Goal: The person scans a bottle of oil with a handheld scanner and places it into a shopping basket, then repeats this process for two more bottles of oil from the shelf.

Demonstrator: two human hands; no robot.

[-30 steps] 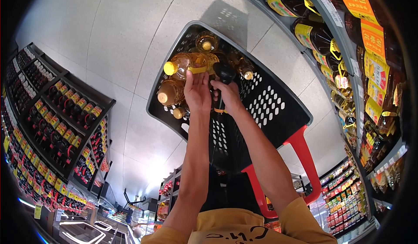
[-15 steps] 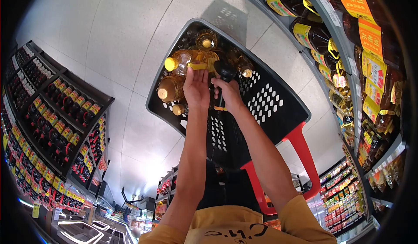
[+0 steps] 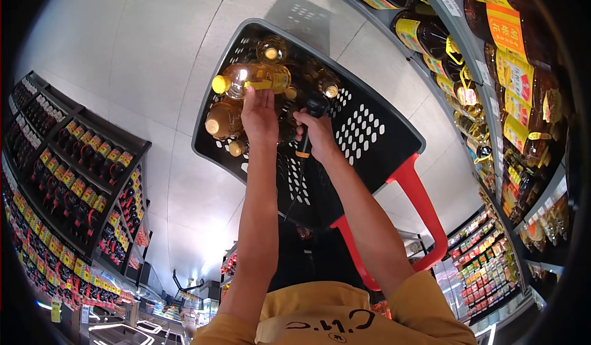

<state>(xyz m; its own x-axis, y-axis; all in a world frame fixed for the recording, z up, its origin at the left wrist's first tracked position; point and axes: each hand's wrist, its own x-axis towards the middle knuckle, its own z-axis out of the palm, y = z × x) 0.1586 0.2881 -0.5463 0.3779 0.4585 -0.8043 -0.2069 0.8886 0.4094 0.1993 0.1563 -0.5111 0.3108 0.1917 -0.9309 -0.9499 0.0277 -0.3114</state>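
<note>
Inside the black shopping basket (image 3: 363,108), a clear bottle of golden oil (image 3: 271,76) with a yellow cap lies tilted on its side. My left hand (image 3: 260,122) grips it at its yellow handle, the fingers partly hidden behind the bottle. My right hand (image 3: 317,134) is closed around the handle of a black barcode scanner (image 3: 316,105), which has an orange band at its lower end. The scanner's head is close to the right of the bottle's base. Around them are more oil bottles: a large one (image 3: 223,120), a smaller one (image 3: 237,147) and one at the far end (image 3: 271,49).
The basket has a red handle (image 3: 411,182) on the side near me. Shelves of large oil bottles (image 3: 421,35) curve along the right. A dark rack (image 3: 80,166) of bottles stands on the left. Pale floor tiles (image 3: 163,56) lie between.
The basket, bottles and both hands appear shifted left and slightly up in view. The oil bottle is turned more level, and the scanner is a little farther from it.
</note>
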